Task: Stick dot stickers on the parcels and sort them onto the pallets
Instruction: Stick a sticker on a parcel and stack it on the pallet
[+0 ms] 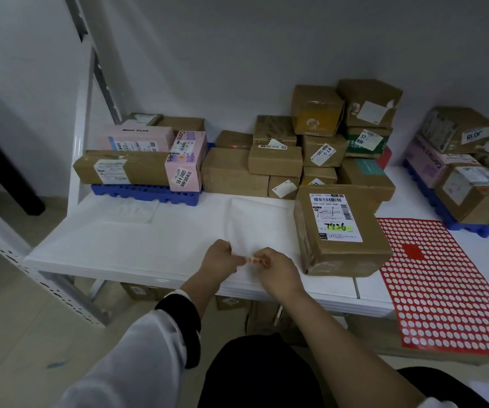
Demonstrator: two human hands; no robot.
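Left hand [221,257] and right hand [275,267] pinch a small orange dot-sticker strip [253,261], apparently peeling one. The brown cardboard parcel [346,248] beside them awaits its dot; the blue plastic pallet [146,192] at left already holds several.

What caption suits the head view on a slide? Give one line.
Left hand and right hand pinch a strip of orange dot stickers near a labelled parcel on the white table.

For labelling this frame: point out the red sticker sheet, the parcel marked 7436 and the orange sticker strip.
red sticker sheet [449,287]: head view, sheet's middle.
parcel marked 7436 [339,228]: head view, label on top.
orange sticker strip [254,261]: head view, its visible middle.
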